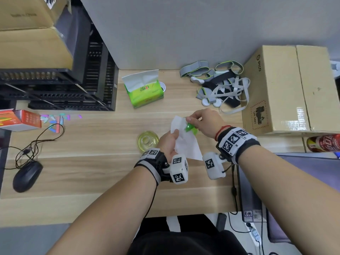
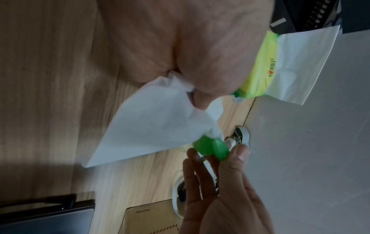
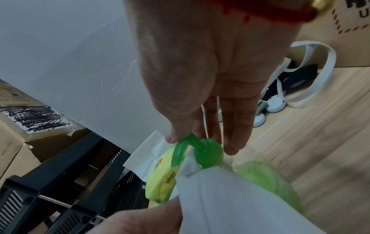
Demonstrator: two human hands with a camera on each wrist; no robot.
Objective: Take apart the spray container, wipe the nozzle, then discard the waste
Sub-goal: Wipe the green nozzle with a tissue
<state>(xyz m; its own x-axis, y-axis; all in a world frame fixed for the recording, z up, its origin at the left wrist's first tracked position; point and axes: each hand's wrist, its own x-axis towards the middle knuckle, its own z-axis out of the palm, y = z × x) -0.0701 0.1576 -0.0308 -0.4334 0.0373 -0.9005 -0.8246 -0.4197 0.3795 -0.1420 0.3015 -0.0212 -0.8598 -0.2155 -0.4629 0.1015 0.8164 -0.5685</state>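
The right hand [image 1: 206, 122] is pinching the detached green nozzle [image 1: 190, 128] above the counter's middle; the left hand [image 1: 168, 142] is gripping a tissue [image 1: 185, 144], wiping it. The bottle [image 1: 148, 140] is standing open beside them; discarding is remaining.

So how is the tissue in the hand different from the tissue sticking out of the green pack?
The tissue in the hand is pulled free, pinched by the left hand and pressed against the green spray nozzle that the right hand holds. The tissue in the pack is still tucked into the green tissue pack on the desk, touched by nobody. The held one hangs crumpled at the top; the pack one stands up flat. Both are white.
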